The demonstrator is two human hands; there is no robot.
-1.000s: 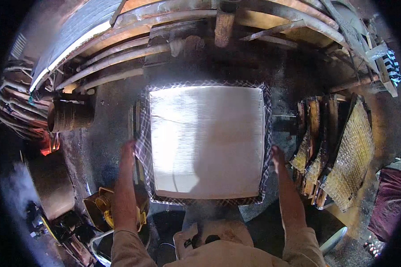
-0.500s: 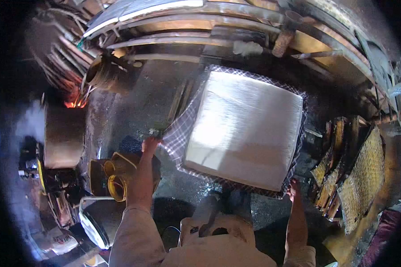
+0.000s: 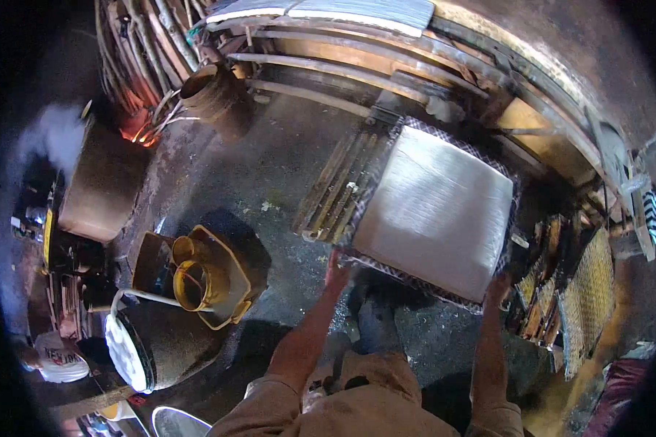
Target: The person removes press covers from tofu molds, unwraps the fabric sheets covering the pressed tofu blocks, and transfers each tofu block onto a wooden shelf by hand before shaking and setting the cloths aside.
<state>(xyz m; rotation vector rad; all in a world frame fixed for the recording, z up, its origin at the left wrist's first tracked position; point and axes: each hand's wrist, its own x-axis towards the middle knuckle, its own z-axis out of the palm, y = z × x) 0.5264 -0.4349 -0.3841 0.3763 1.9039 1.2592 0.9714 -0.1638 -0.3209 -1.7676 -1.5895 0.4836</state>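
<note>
A broad white square slab (image 3: 434, 207) lies on a dark-and-white checked cloth (image 3: 408, 280), whose edges show around its sides. What bears the slab underneath is hidden. My left hand (image 3: 337, 268) is closed on the cloth at the near left corner. At the near right corner, my right hand (image 3: 498, 288) grips the cloth's edge, its fingers partly hidden and blurred. Wooden slats (image 3: 335, 193) lie on the floor just left of the slab.
Yellow containers (image 3: 222, 280) and a large drum (image 3: 175, 346) stand on the left. Behind them are a steaming metal vessel (image 3: 106, 182), glowing embers (image 3: 140, 135) and a rusty pot (image 3: 215, 95). Woven mats (image 3: 589, 306) lean at right. A railing (image 3: 335, 69) runs along the back.
My left hand has moved right, toward the slab, and the cloth that was stretched out on that side now sits close against it. My right hand has moved up along the near right corner. The view has shifted.
</note>
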